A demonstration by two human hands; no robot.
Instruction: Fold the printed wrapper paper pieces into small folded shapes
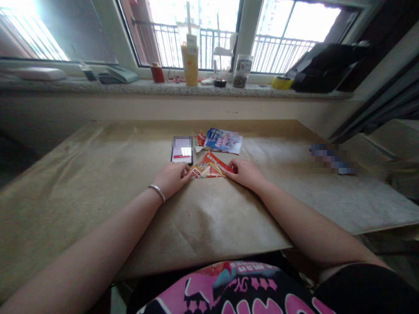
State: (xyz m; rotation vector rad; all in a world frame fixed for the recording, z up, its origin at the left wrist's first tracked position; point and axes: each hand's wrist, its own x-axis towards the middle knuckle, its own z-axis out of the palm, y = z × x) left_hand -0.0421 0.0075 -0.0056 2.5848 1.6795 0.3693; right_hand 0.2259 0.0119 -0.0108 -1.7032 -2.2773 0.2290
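Observation:
A printed red and yellow paper sheet, folded into a triangle, lies flat on the table in front of me. My left hand pinches its left corner between thumb and fingers. At the opposite corner, my right hand grips the paper the same way. Just beyond my left hand lies a phone with its screen lit. Behind the folded paper sits a stack of blue printed flyers, with a small red folded paper piece at its left edge.
The table has a brown covering. Far right on it lies a blurred bluish item. Along the windowsill stand a tall cup of yellow drink, a red container, a jar and a black bag.

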